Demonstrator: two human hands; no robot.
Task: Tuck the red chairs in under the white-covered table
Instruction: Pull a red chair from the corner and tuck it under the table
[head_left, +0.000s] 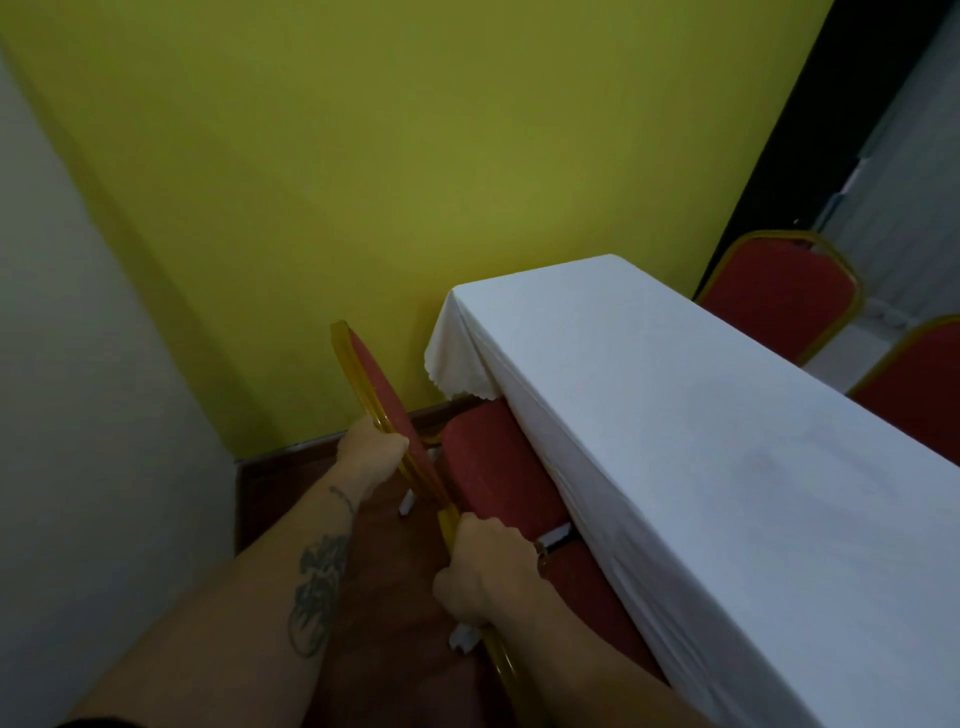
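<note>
1. The red chair (493, 467) sits at the table's (701, 415) near long edge, by its far corner, seat partly under the white cloth.
2. Left hand (371, 449) and right hand (483, 566) are both closed around its gold backrest frame.
3. Risk: the seat could snag the hanging cloth and drag it.

Head view, looking down (close) over table (675, 415).

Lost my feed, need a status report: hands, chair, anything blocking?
Left hand and right hand both gripping chair back. Seat partly under white tablecloth. Nothing visibly blocking.
</note>
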